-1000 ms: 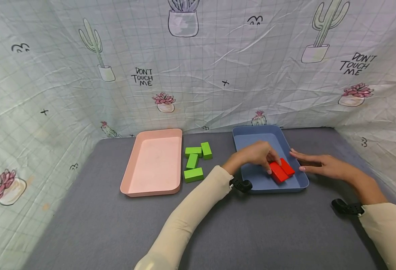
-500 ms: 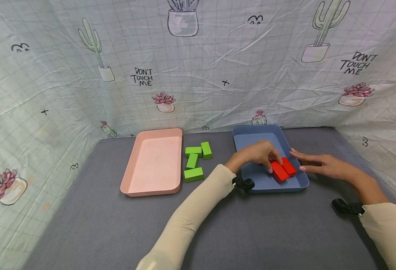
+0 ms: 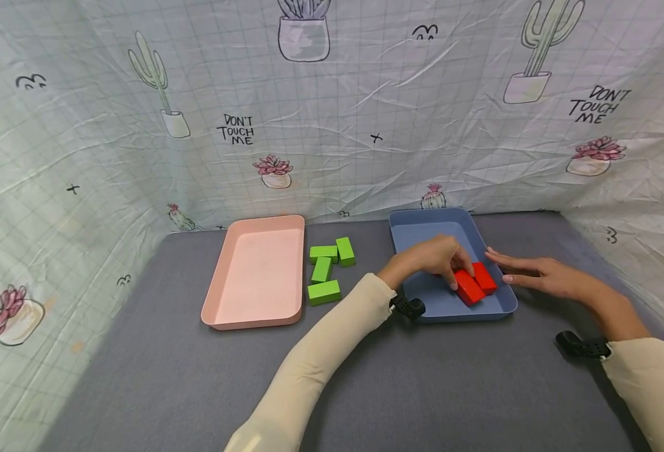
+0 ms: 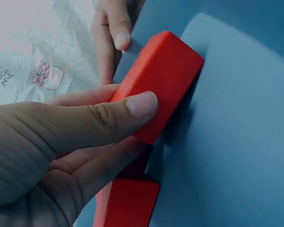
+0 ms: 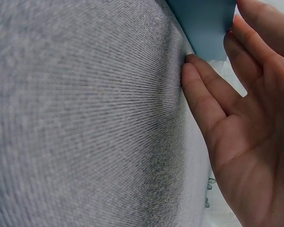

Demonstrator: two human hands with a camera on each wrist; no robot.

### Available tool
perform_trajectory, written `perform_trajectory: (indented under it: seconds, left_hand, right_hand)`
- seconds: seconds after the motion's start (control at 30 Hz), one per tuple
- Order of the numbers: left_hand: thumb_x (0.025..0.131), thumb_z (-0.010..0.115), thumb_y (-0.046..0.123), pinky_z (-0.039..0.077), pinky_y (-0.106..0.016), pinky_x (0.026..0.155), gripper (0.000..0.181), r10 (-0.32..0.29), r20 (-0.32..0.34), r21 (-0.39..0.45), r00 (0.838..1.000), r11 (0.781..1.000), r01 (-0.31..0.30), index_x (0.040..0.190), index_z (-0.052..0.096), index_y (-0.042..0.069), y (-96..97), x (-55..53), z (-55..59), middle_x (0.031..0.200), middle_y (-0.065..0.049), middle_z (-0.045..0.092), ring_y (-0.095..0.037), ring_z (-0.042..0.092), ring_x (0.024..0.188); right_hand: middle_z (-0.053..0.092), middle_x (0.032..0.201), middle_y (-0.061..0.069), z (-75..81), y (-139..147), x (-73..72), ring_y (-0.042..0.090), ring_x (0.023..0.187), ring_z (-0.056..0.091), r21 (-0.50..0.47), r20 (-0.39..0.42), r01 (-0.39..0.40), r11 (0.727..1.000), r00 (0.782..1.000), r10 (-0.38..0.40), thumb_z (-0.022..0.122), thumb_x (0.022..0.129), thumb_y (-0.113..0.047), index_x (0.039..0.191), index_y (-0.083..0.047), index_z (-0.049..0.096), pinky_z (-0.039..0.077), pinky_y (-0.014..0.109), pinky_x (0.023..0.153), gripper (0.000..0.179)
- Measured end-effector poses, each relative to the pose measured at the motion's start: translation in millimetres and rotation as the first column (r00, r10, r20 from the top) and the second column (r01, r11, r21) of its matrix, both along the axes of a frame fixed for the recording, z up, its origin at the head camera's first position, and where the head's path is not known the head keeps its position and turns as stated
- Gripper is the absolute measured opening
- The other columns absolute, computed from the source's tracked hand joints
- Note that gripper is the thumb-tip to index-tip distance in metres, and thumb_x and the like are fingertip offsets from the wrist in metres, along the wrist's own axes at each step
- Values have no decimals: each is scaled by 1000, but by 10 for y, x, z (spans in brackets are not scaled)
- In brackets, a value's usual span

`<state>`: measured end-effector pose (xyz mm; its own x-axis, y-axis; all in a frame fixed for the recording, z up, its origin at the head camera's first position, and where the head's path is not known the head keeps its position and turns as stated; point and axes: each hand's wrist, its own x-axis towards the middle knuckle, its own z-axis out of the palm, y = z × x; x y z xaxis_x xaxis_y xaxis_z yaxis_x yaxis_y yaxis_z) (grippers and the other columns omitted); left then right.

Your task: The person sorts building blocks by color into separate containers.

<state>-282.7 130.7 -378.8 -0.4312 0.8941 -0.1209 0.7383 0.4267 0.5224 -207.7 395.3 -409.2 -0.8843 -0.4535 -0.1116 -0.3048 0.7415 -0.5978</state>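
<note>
In the head view my left hand (image 3: 441,254) reaches into the blue tray (image 3: 436,301) and pinches a red block (image 3: 470,289) between thumb and fingers. A second red block (image 3: 484,278) lies right beside it, toward the tray's right wall. The left wrist view shows the thumb on the gripped block's face and another red block (image 4: 132,201) below the fingers. Outside the tray, my right hand (image 3: 555,276) touches its right wall with fairly straight fingers, and holds nothing. My left hand hides part of the tray floor.
Several green blocks (image 3: 324,292) lie loosely on the grey cloth (image 3: 196,376), between the two trays. At the left stands a pink tray (image 3: 269,270). A printed curtain (image 3: 332,138) hangs behind the table and along both sides.
My left hand and its red block have shifted slightly to the right, and the neighbouring red block has moved a little the same way. My right hand has stayed at the tray wall.
</note>
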Motion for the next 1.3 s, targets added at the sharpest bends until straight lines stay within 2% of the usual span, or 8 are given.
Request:
perform_trajectory:
  seconds: [0.37, 0.5, 0.63, 0.77, 0.9, 1.03, 1.2, 1.3]
  left_hand:
    - [82, 87, 11, 45, -10, 81, 38, -42, -107, -52, 993, 998, 37, 119, 77, 10, 27, 26, -1, 112, 1, 75, -5, 61, 93]
    - [83, 85, 8, 46, -11, 84, 43, -36, -121, -82, 992, 996, 26, 124, 75, 9, 28, 56, 18, 117, 0, 73, -7, 62, 99]
    - [84, 83, 3, 48, -11, 87, 44, -36, -136, -94, 990, 995, 23, 127, 72, 8, -25, 110, 48, 122, -1, 71, -9, 64, 107]
    - [89, 79, 4, 48, -13, 90, 39, -61, -215, -95, 975, 995, 42, 127, 71, 9, -171, 193, 115, 125, -1, 70, -12, 62, 110]
    - [94, 72, 5, 48, -14, 94, 35, -79, -284, -98, 956, 994, 53, 129, 70, 8, -379, 305, 197, 128, -4, 69, -15, 61, 113]
    - [97, 66, 3, 50, -15, 94, 33, -72, -318, -70, 945, 996, 52, 131, 69, 6, -635, 415, 252, 130, -6, 68, -16, 62, 116]
    - [98, 59, -1, 51, -17, 90, 33, -13, -369, 21, 929, 1000, 23, 129, 70, 7, -1065, 472, 235, 133, -5, 66, -15, 62, 117]
    - [96, 60, -5, 53, -23, 95, 33, 43, -360, 117, 932, 993, -1, 126, 70, 5, -1376, 478, 224, 134, -8, 65, -19, 61, 121]
  right_hand:
    - [32, 164, 9, -9, 27, 11, 24, 143, 35, -4, -3, 0, 1000, 1000, 0, 61, 103, -35, 158, -26, 40, 33, 68, 106, 60]
    - [31, 164, 8, -13, 32, 15, 24, 144, 34, -16, 7, 0, 1000, 1000, 0, 61, 103, -35, 158, -26, 40, 33, 69, 106, 60]
    - [30, 165, 8, -12, 31, 22, 10, 143, 32, -33, 21, 1, 999, 1000, 0, 61, 103, -35, 158, -27, 40, 31, 69, 107, 60]
    - [31, 164, 9, -13, 23, 24, -10, 135, 30, -38, 23, -1, 999, 1000, 2, 61, 103, -35, 158, -26, 40, 31, 70, 107, 60]
    - [31, 164, 10, -16, 16, 13, -17, 129, 29, -40, 15, -4, 999, 1000, 4, 62, 102, -35, 158, -24, 41, 30, 72, 107, 60]
    - [31, 164, 10, -17, 24, 2, -10, 134, 31, -42, 12, -1, 999, 1000, 1, 63, 102, -35, 158, -24, 41, 29, 73, 108, 61]
    - [31, 164, 10, -18, 29, -4, 25, 145, 34, -35, 12, 10, 999, 1000, -10, 64, 101, -36, 158, -25, 41, 29, 73, 107, 62]
    - [31, 164, 10, -27, 22, -6, 29, 146, 34, -32, 16, 13, 999, 1000, -13, 63, 101, -37, 158, -26, 40, 29, 74, 108, 63]
